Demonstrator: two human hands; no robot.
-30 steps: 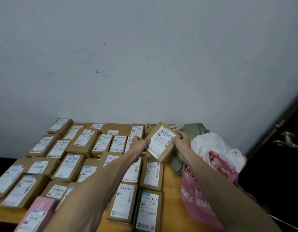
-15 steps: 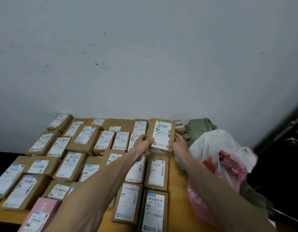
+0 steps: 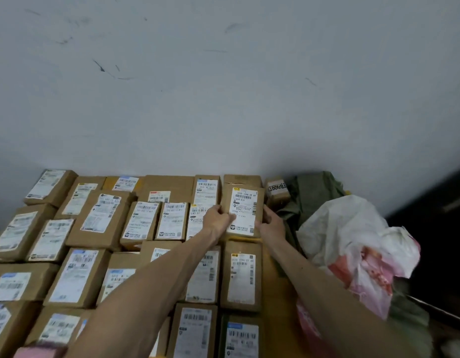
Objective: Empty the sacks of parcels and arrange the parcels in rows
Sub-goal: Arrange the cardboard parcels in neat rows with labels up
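Left hand (image 3: 218,219) and right hand (image 3: 271,224) clamp their fingers on the parcel (image 3: 243,210) (label (image 3: 244,202) shows "1098").

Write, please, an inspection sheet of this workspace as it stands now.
Surface: wooden table, bare strip at right.
Job's things: brown labelled parcels in rows; held parcel at the far right column; white-and-pink sack and green sack at right.
Clutter: small taped box by the wall.
Grips: left grip and right grip hold the held parcel's sides.
Cables: nothing seen.
Surroundings: scuffed white wall; dark area at right.
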